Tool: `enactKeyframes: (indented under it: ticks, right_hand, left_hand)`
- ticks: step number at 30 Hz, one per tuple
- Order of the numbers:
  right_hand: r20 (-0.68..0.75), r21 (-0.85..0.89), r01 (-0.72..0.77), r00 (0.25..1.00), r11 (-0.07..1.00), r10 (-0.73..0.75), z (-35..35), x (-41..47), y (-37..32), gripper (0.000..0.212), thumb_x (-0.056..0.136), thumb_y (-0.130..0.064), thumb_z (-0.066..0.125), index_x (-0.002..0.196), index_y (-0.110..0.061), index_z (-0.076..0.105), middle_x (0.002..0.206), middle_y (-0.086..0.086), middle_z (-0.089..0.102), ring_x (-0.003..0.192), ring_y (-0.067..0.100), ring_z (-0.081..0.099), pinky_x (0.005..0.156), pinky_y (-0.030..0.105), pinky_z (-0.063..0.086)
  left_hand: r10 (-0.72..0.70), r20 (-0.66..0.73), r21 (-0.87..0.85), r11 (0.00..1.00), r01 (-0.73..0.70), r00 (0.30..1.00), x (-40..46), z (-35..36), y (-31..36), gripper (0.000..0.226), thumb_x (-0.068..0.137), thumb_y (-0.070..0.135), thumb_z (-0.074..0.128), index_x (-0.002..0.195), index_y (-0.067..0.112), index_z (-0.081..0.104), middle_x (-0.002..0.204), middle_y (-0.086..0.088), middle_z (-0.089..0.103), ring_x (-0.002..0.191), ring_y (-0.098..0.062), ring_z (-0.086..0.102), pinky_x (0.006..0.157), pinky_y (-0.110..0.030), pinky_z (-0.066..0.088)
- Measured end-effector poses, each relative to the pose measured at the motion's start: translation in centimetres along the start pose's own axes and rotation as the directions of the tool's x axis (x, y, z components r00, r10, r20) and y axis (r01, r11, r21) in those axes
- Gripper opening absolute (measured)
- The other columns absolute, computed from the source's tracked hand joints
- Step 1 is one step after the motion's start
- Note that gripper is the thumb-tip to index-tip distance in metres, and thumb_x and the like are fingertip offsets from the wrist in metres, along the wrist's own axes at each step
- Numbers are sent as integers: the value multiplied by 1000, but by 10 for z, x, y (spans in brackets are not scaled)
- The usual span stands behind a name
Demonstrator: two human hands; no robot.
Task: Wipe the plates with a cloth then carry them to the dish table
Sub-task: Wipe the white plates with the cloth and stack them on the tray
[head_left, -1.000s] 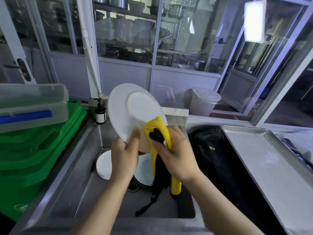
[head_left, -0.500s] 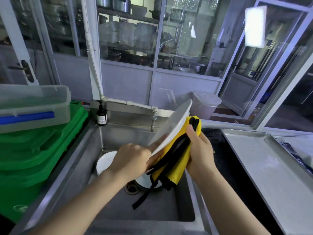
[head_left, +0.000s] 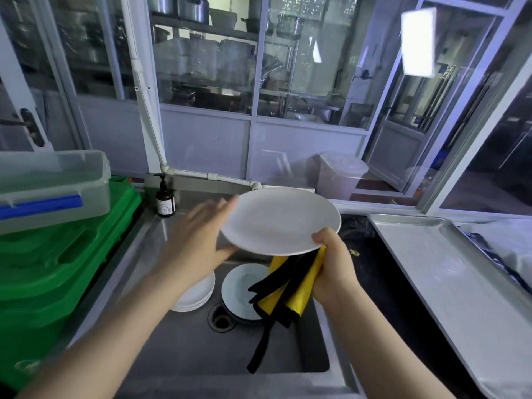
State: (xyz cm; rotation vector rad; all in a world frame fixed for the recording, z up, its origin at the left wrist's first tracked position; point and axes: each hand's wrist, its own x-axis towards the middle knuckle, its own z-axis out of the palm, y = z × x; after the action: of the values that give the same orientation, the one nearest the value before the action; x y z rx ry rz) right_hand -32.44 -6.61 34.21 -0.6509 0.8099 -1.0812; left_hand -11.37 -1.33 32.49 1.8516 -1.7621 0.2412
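A white plate (head_left: 280, 221) lies nearly flat above the steel sink (head_left: 161, 335). My right hand (head_left: 334, 266) pinches its near right rim together with a yellow and black cloth (head_left: 290, 286), which hangs below the plate. My left hand (head_left: 198, 240), blurred, is at the plate's left edge with fingers spread and straight. In the sink basin lie a small stack of white plates (head_left: 195, 295) on the left and another white plate (head_left: 241, 289) over the drain.
Green crates (head_left: 57, 272) with a clear lidded box (head_left: 51, 185) on top stand left of the sink. A brown pump bottle (head_left: 165, 201) stands at the sink's back corner. A steel tray (head_left: 449, 283) lies on the right, past a dark counter strip (head_left: 383, 283).
The plate went from upright to tilted to nearly flat. My right hand took its rim with the cloth beneath. My left hand let go of its grip and opened at the left edge.
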Motion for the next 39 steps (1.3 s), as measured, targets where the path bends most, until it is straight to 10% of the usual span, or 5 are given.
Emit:
enactKeyframes:
  ticks: [3, 7, 20, 30, 39]
  right_hand:
    - [10, 36, -5, 1000, 999, 4, -9, 3, -2, 39, 83, -6, 43, 120, 0, 57, 112, 25, 62, 101, 41, 60, 100, 58, 42]
    - [101, 36, -10, 995, 999, 7, -15, 6, 2, 43, 82, -10, 45, 123, -2, 56, 112, 23, 62, 101, 41, 60, 95, 55, 46]
    - [-224, -395, 108, 952, 913, -209, -38, 28, 3, 8, 81, -6, 68, 77, -10, 62, 68, 6, 63, 62, 22, 63, 62, 34, 53]
    - [236, -841, 455, 795, 292, -559, 9, 31, 4, 27, 84, -15, 63, 73, -32, 46, 77, -7, 52, 74, 13, 49, 65, 25, 34]
    - [738, -621, 782, 603, 43, -302, 24, 2, 26, 59, 69, 6, 64, 123, -18, 64, 123, -11, 48, 116, 15, 50, 95, 9, 33]
  left_hand:
    - [-460, 329, -752, 400, 524, 825, -10, 4, -9, 66, 87, 16, 63, 145, 31, 38, 139, -5, 52, 118, -24, 55, 99, -47, 45]
    - [-67, 615, -712, -475, 517, 785, -25, 10, 1, 53, 87, 52, 44, 117, 16, 69, 116, -17, 68, 106, -37, 66, 81, -49, 58]
    - [-274, 421, -905, -200, 377, 865, -39, 28, 3, 38, 81, -4, 52, 105, 19, 69, 104, -3, 74, 93, -18, 71, 70, -37, 60]
    - [-111, 419, -868, 243, 433, 901, -54, 40, 41, 45, 67, 16, 56, 110, 25, 56, 93, 21, 71, 86, 6, 64, 64, -12, 49]
    - [-110, 471, -881, -5, 473, 875, -55, 42, 37, 45, 68, 4, 63, 111, 15, 60, 95, -2, 75, 89, -16, 72, 67, -28, 57]
